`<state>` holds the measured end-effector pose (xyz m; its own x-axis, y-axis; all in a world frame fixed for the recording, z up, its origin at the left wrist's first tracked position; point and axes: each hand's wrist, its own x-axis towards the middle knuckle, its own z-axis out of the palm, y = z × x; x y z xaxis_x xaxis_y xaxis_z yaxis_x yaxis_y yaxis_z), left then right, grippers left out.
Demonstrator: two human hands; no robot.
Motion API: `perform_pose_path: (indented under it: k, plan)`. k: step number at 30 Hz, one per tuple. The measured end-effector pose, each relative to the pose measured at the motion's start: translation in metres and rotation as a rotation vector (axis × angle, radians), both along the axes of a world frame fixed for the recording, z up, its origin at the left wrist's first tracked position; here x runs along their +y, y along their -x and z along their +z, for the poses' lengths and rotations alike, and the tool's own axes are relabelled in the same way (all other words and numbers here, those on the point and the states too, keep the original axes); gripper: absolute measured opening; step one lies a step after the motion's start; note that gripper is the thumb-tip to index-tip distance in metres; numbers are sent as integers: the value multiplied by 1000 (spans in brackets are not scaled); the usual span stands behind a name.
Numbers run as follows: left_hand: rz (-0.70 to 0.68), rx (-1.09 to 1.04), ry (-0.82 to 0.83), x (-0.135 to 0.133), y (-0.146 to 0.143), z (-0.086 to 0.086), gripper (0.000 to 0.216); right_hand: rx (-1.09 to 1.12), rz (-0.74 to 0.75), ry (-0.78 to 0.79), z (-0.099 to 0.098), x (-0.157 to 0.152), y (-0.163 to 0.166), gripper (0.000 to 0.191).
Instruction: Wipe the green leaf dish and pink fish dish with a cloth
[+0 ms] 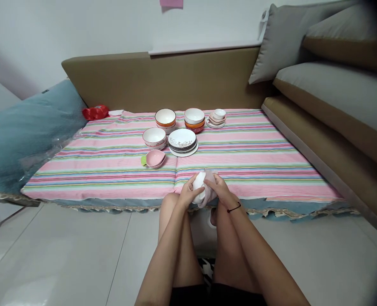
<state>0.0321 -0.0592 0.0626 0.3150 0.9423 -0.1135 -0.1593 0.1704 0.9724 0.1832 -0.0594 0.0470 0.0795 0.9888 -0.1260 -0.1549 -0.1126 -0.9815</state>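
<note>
Above my knees, my left hand [188, 192] is closed on a smooth white dish [199, 182], its thumb lying across the surface. Whether it is a bowl or a plate I cannot tell. My right hand [219, 188] grips a pale greyish cloth [209, 194], which wraps around the dish's right side. Beyond the hands stands a stack of plates [182, 138] with a dark floral print. Left of it are pink leaf-shaped bowls [155, 158] with a green handle and a pair of white bowls [154, 136].
Farther back are two bowl stacks, one topped by a dark-rimmed bowl [165, 115], the other by a white bowl [194, 115]. Small dishes [217, 117] are piled to their right. A red plastic bundle [95, 112] lies back left on the striped cloth [112, 148]. Cushions [332, 89] line the right.
</note>
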Motion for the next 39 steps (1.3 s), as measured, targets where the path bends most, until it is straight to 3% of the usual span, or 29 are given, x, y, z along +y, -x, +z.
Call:
perform_pose_path:
  k: [7, 13, 24, 29, 33, 39]
  plan:
    - [-31, 61, -75, 2, 0, -1, 70, -41, -78, -49, -8, 3, 0, 36]
    - [-35, 23, -100, 3, -2, -3, 71, 191, -171, -9, -7, 5, 2, 40]
    - [-10, 75, -90, 1, 1, -2, 69, 272, 32, 40, 2, -2, -2, 40]
    - [-49, 133, -168, 4, 0, -10, 70, 159, -77, 58, 2, 0, 1, 38]
    - [-65, 140, -203, 4, -2, -12, 68, 206, -183, 102, 4, 3, 4, 39]
    - [16, 92, -103, 3, -1, -5, 65, 335, -119, 119, 3, 2, 1, 44]
